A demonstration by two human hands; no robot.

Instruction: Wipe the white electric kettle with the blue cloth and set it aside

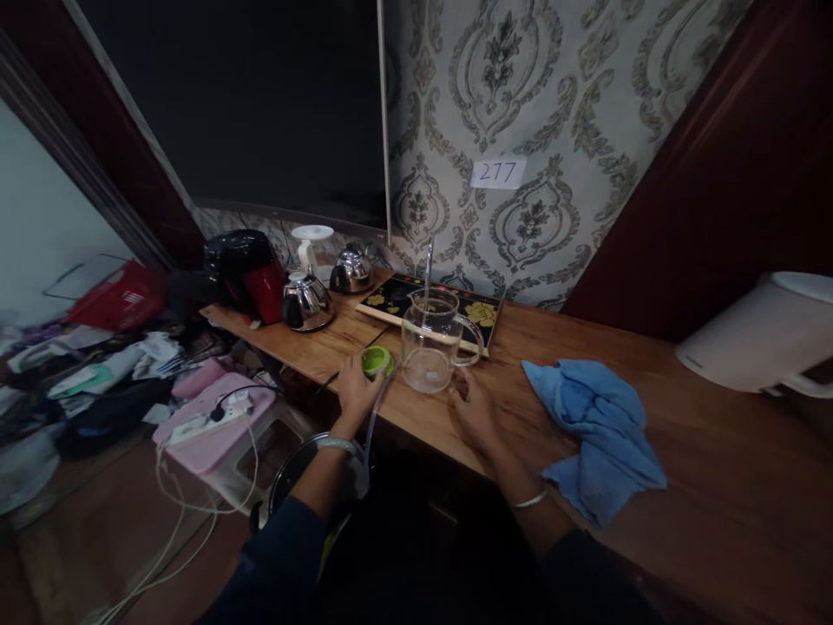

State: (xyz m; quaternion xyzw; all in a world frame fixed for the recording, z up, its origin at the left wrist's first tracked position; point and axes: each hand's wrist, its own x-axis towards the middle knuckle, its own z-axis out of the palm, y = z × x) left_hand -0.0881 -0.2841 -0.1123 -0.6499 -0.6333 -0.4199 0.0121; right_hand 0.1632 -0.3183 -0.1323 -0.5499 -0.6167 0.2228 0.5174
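A clear glass pitcher [426,369] with a handle on its right stands upright at the front of the wooden counter. My left hand [357,391] is closed around a small green cup-shaped piece [377,359], just left of the pitcher. A clear flexible tube [372,425] hangs beside that hand over the counter's edge. My right hand [475,408] lies low at the right of the pitcher's base, under the handle, fingers partly spread. Whether its fingertips touch the glass is hard to see. Behind the pitcher is a black panel with gold flowers [482,314], with a thin metal spout [429,260] rising there.
Two metal kettles, a front one [307,302] and a rear one [352,269], stand at the left by a black-red appliance [251,273]. A blue cloth [595,417] and a tilted white kettle [761,334] are at right. A pink stool [214,425] holds a power strip.
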